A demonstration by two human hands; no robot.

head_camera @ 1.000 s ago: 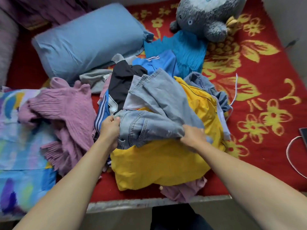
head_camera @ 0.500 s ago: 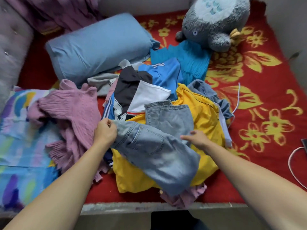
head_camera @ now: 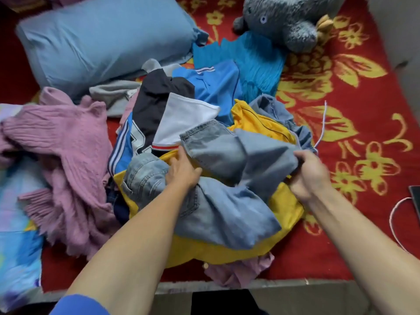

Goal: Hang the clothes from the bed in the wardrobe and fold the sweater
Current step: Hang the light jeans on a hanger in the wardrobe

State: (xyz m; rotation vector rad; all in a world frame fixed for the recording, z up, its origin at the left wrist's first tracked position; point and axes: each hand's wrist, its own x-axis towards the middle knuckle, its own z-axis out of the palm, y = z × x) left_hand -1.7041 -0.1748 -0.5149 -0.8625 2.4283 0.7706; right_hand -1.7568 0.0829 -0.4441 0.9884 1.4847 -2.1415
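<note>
Clothes [head_camera: 204,133] lie heaped in the middle of a bed covered by a red blanket [head_camera: 363,123] with yellow flowers. On top of the heap is a pair of grey-blue jeans [head_camera: 227,201], crumpled and folded over itself, resting on a yellow garment [head_camera: 227,251]. The right hand [head_camera: 309,176] is closed in a fist on a bunched part of the jeans at the right side of the heap. The left hand [head_camera: 184,171] lies on the jeans between the waistband and a folded leg, thumb against the leg's hem; whether its fingers close on the cloth cannot be told. The hands are well apart, one at each side of the jeans. Behind the jeans lie a white piece [head_camera: 181,119], a black garment [head_camera: 159,94], a blue sports shirt [head_camera: 211,85] and a turquoise knit [head_camera: 256,62]. A pink ribbed sweater [head_camera: 61,137] lies unfolded at the left of the heap, partly on a multicoloured sheet [head_camera: 16,223]. A light blue pillow [head_camera: 102,42] lies at the far left and a grey plush toy [head_camera: 284,21] at the far right. A lilac garment [head_camera: 238,271] hangs at the near edge of the bed.
</note>
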